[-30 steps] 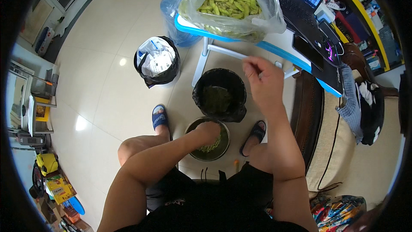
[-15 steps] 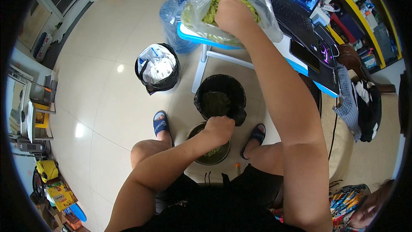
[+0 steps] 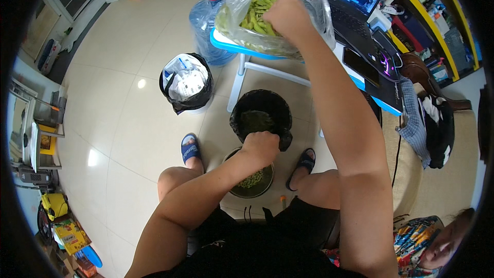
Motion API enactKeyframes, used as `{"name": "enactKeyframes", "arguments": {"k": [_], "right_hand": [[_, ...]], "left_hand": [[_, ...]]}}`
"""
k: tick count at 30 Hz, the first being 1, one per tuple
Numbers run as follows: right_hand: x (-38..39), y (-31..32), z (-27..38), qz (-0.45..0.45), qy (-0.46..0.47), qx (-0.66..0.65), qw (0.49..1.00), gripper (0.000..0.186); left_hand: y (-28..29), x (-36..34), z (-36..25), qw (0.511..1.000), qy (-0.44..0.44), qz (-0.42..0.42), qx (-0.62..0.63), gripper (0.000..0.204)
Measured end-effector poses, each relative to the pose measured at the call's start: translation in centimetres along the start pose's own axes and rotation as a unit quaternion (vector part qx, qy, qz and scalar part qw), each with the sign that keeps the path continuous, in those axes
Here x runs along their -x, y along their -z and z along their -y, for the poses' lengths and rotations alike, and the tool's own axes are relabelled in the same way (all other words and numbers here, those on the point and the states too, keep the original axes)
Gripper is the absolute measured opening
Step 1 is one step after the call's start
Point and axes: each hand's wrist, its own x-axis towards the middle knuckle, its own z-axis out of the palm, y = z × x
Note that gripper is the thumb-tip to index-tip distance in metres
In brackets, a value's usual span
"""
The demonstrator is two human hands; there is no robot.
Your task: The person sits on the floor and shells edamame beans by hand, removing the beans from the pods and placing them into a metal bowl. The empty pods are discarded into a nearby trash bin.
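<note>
A clear plastic bag (image 3: 234, 27) of green edamame pods (image 3: 256, 16) lies open on the blue-edged table. Into its right side reaches my right hand (image 3: 290, 18), fingers curled among the pods; the fingertips are hidden. My left hand (image 3: 261, 148) is closed in a fist, palm down, above a round metal bowl (image 3: 268, 184) on the floor. Whatever it holds cannot be made out. Shelled green beans (image 3: 252, 179) lie in the bowl, partly covered by my left wrist. Just beyond stands a black-lined bin (image 3: 285, 110) with dark green scraps inside.
A second black-lined bin (image 3: 207, 92) with white wrappers stands left, by a large water bottle (image 3: 203, 33). On the table (image 3: 226, 45) sit a laptop (image 3: 350, 18) and a phone (image 3: 362, 67). Another person (image 3: 417, 242) is at lower right, near a couch (image 3: 437, 190).
My right hand has shifted slightly right in the bag, and more pods show beside it. My left hand has moved a little up and left, showing more beans in the bowl.
</note>
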Motion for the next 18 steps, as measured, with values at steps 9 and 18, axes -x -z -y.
{"name": "enactKeyframes", "arguments": {"k": [9, 18], "right_hand": [[0.2, 1.1, -2.5, -0.051, -0.075, -0.363, 0.927, 0.015], [12.0, 4.7, 1.1, -0.078, -0.106, -0.491, 0.861, 0.004]], "left_hand": [[0.8, -0.1, 0.3, 0.997, -0.013, -0.065, 0.03, 0.025], [4.3, -1.3, 2.5, 0.761, -0.054, -0.283, 0.581, 0.012]]}}
